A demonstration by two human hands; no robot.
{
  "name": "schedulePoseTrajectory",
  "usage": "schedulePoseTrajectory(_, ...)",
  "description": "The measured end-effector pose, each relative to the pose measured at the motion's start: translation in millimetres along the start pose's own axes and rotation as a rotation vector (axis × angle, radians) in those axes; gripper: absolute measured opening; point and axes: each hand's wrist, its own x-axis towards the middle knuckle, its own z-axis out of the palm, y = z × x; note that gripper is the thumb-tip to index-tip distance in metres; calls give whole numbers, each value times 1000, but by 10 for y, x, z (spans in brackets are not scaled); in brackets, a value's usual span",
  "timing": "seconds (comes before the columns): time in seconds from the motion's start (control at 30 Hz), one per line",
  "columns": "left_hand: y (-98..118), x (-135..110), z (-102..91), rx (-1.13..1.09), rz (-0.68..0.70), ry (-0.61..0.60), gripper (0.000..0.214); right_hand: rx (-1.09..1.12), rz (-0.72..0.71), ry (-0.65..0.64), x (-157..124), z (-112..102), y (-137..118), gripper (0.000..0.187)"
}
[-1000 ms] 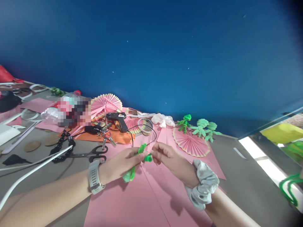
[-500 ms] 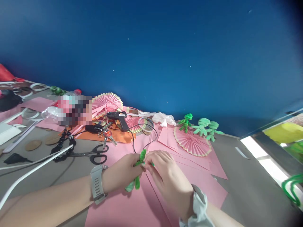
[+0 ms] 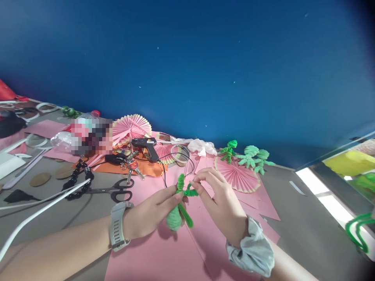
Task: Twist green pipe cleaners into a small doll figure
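Note:
Low over the pink paper [image 3: 152, 253], my left hand [image 3: 149, 210] grips a green pipe-cleaner figure [image 3: 174, 219] between thumb and fingers. Its rounded pale green lower part hangs beneath the hand. Bright green coiled pieces stick up and out to the right, and one flat bright green loop points down. My right hand [image 3: 222, 199] is closed in a pinch, thumb against forefinger, at the end of the coiled bright green pipe cleaner [image 3: 191, 192] on the figure's right side. The exact fingertip contact is small and partly hidden.
Black scissors [image 3: 114, 191], keys [image 3: 133, 166] and a black glue gun [image 3: 148, 146] lie left and behind. Finished green pipe-cleaner figures [image 3: 230, 150] stand by a pink paper fan [image 3: 238, 175] near the blue wall [image 3: 187, 70]. A white cable [image 3: 38, 212] crosses the left side.
My right hand has moved right and up, away from my left hand, exposing the coiled piece. My left hand has turned and shifted right, showing more of the pale green part.

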Motion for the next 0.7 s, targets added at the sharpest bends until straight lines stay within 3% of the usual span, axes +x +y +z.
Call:
schedulePoseTrajectory(0.13, -86, 34, 4, 202, -8, -24, 35, -164, -82, 14, -25, 29, -41, 9)
schedulePoseTrajectory(0.3, -199, 81, 13, 274, -4, -42, 34, -397, -229, 46, -103, 95, -100, 11)
schedulePoseTrajectory(0.53, -191, 98, 43, 115, 33, 62, 25, -255, -268, -16, -176, 171, -151, 10)
schedulePoseTrajectory(0.7, -116, 68, 53, 76, 41, 122, 29, -144, -306, 34, -192, 179, -122, 10)
